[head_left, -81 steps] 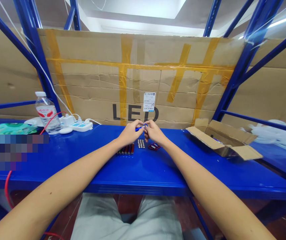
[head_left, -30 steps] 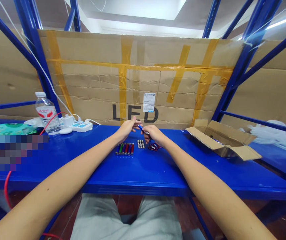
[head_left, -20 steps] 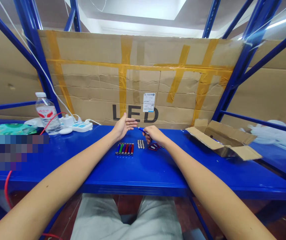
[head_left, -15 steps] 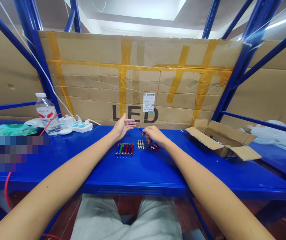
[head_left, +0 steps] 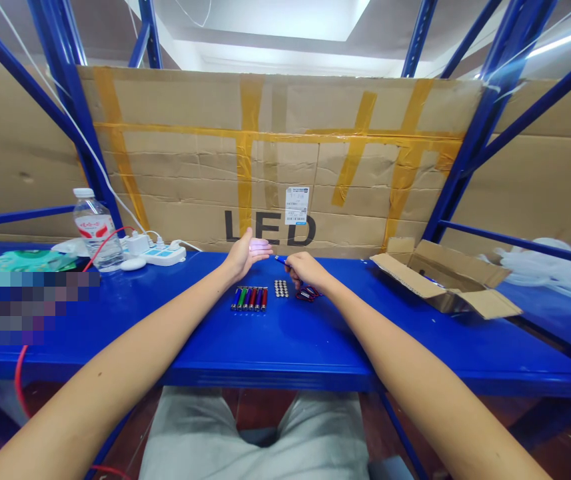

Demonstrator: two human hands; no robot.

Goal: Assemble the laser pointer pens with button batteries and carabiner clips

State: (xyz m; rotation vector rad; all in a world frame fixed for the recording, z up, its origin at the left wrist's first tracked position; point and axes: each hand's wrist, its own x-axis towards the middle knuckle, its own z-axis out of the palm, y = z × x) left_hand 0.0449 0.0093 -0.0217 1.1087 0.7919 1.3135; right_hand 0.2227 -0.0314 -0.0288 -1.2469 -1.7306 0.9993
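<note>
My right hand [head_left: 306,269] is closed around a slim blue mini flashlight [head_left: 280,259], its end pointing left. Facing it, my left hand [head_left: 245,256] is held open with fingers stretched out and nothing in them. A pale violet-white glow falls across the left fingers and palm. Below the left hand, several small flashlights [head_left: 248,299] in blue, green, purple and red lie side by side in a row. Silvery button cells [head_left: 281,288] stand in a neat block between that row and the right hand. Dark red and blue carabiner clips [head_left: 306,294] lie just beneath the right hand.
An open cardboard box [head_left: 445,277] sits on the blue table [head_left: 275,350] at right. At left are a water bottle [head_left: 96,230], a power strip [head_left: 162,253], a green packet [head_left: 20,260] and a red cable [head_left: 18,380]. A large cardboard sheet [head_left: 190,173] stands behind.
The glow on my left hand has spread from a small purple patch on the fingers to a wider, brighter area. Both hands have stayed nearly in place.
</note>
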